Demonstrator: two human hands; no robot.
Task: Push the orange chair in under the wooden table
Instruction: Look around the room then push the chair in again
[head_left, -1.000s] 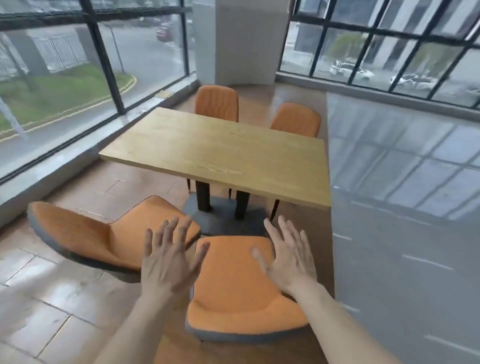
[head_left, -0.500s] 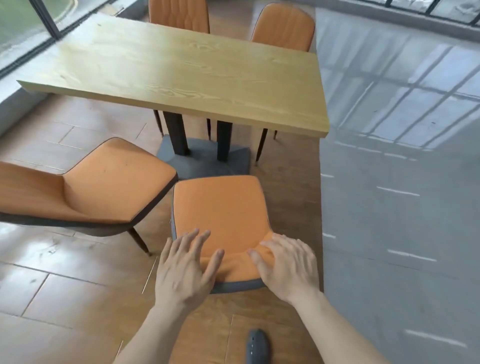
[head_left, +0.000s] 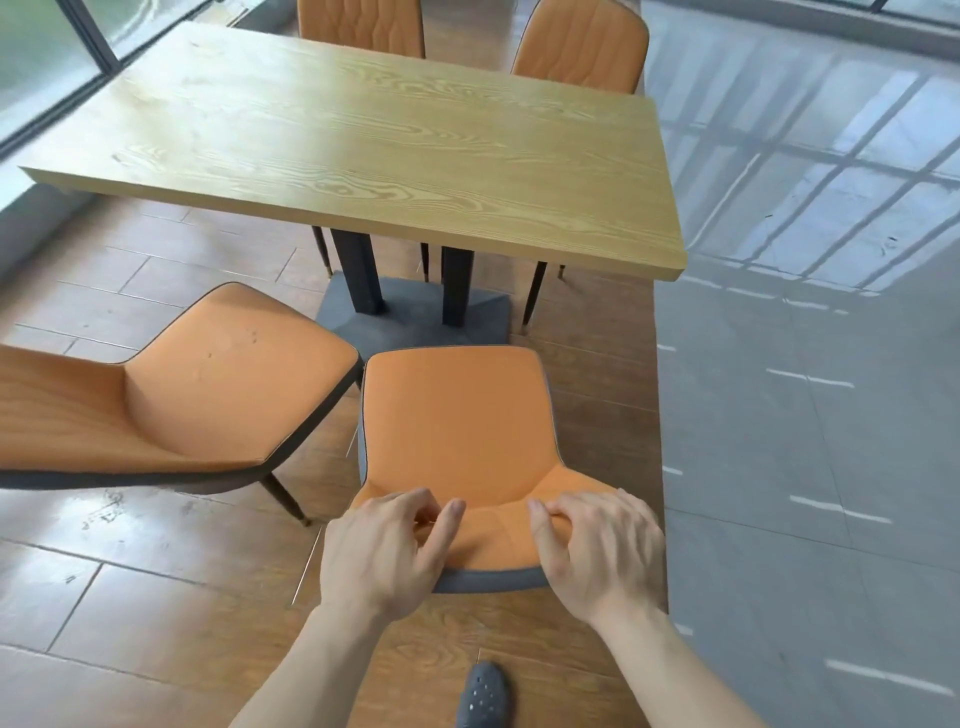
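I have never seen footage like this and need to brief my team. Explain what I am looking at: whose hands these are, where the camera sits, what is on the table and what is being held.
There is no machine here. A person wears a wide-angle camera on the head, so the single view looks forward and down at their own two bare arms.

The left hand and the right hand both rest on the top edge of the backrest of the orange padded chair with grey trim, fingers curled over it. Its seat points at the rectangular light wooden table, but is not yet under it.

Nothing lies on the tabletop. A second orange chair stands to the left, turned at an angle, and two more orange chairs stand at the table's far side. The tip of a grey perforated shoe shows at the bottom.
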